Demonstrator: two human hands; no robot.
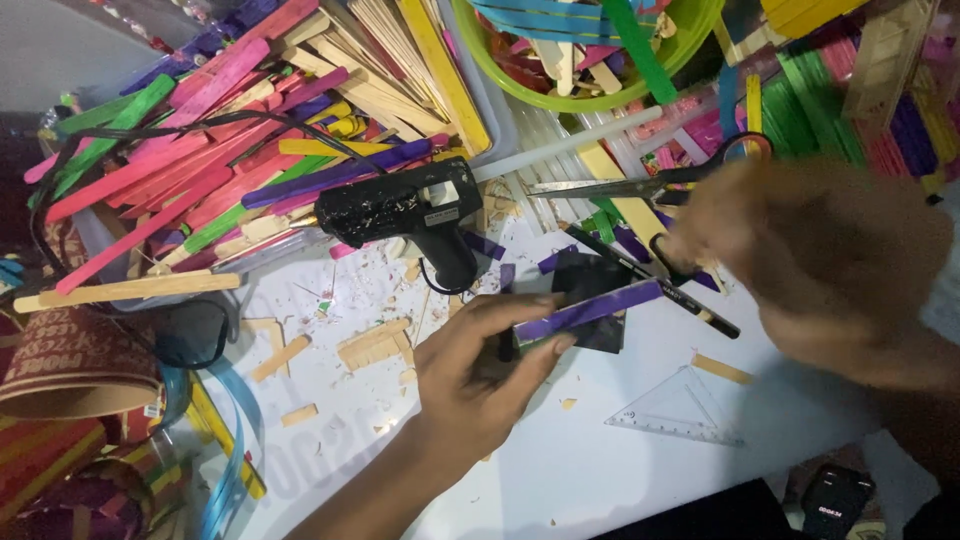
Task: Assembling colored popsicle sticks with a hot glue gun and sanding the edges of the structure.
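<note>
Left hand pinches a purple flat wooden craft stick between thumb and fingers, stick lying against a small black square piece behind it, both lifted just over the white table sheet near its middle. Right hand is motion-blurred above the right side of the table; cannot tell whether it is open, closed, or holding anything, though it sits just beside the black-handled scissors and a thin black pencil.

Black hot glue gun lies on its side just beyond the left hand, nozzle toward the heap of coloured wooden sticks at the table's far left corner, cable looping over the heap. Green plastic bowl of sticks sits at the far edge. Clear plastic triangle ruler lies near the front edge. Wood offcuts and chips litter the sheet by the left wrist.

Risks, judged:
- Pinch is at one end only, so the stick could pivot or slide off the black piece.
- Fast right hand so close could knock the stick or catch the open scissor blades.
- Gun nozzle, if hot, could burn a finger or drip onto the heap.
- Offcuts underneath could tilt anything set down.
</note>
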